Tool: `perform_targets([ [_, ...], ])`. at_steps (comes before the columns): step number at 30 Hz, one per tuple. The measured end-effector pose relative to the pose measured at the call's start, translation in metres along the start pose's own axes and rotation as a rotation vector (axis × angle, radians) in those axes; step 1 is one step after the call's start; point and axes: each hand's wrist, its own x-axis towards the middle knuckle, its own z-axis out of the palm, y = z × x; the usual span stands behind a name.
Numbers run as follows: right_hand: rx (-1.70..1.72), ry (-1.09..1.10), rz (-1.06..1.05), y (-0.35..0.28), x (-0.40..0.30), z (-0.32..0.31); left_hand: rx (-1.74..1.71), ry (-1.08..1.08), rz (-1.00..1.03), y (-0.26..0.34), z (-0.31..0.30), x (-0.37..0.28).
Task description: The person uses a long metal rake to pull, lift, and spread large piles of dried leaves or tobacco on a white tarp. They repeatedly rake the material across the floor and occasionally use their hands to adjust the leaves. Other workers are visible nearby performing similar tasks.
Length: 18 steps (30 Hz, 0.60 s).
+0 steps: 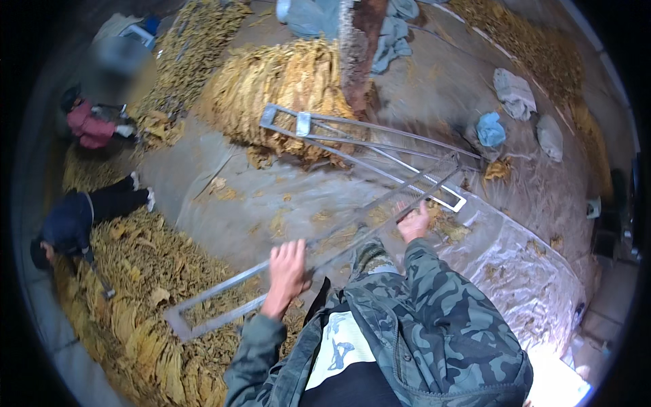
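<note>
A long, narrow metal frame point(224, 288) slants across in front of me, blurred by motion. My left hand point(287, 272) grips its near part from above, fingers over one rail. Further along, my right hand point(414, 222) holds the lower rail from underneath, with some fingers visible through the frame. Past its far end lies another long metal frame assembly point(351, 124) with a clasp-like plate point(303, 124). Its left end rests against a large stack of dried yellow-brown leaves point(279, 86), which look like tobacco.
Leaves heap the floor at left point(152, 254). One person point(91, 124) crouches at upper left; another point(68, 221) bends over the leaves. A rough post point(360, 56) rises behind the stack. Plastic sheeting point(513, 264), a blue bag point(491, 129) and a pale sack point(513, 94) lie at right.
</note>
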Motion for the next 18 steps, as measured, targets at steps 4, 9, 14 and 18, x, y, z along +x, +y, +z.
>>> perform_targets([
  [4,0.059,0.242,-0.055,-0.018,0.041,0.004,0.113,-0.031,0.245,0.026,0.078,0.174],
  [9,0.125,0.23,-0.032,-0.05,0.077,0.067,0.259,0.0,0.438,0.053,0.145,0.335],
  [14,0.068,0.202,-0.226,-0.11,0.099,0.046,0.32,-0.077,0.446,0.101,0.14,0.393],
  [18,-0.045,0.163,-0.231,-0.119,0.091,0.044,0.12,-0.251,0.283,0.072,0.149,0.342],
])
